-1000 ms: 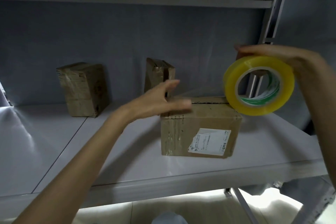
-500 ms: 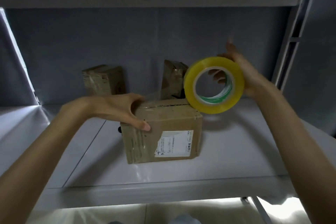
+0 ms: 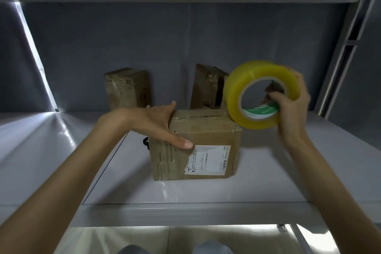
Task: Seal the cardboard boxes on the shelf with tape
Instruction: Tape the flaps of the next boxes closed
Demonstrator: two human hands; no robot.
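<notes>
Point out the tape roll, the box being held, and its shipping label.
tape roll (image 3: pixel 235 97), head view, yellow outer band.
front box (image 3: pixel 206 130), head view, upper front face.
shipping label (image 3: pixel 208 160), head view, label centre.

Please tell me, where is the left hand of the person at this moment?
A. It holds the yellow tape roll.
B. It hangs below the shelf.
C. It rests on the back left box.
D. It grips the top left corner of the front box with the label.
D: the left hand grips the top left corner of the labelled front box, thumb on its front face; the right hand holds the tape roll.

Grey metal shelf (image 3: pixel 185 194) — grey back wall (image 3: pixel 165 47), dim.
</notes>
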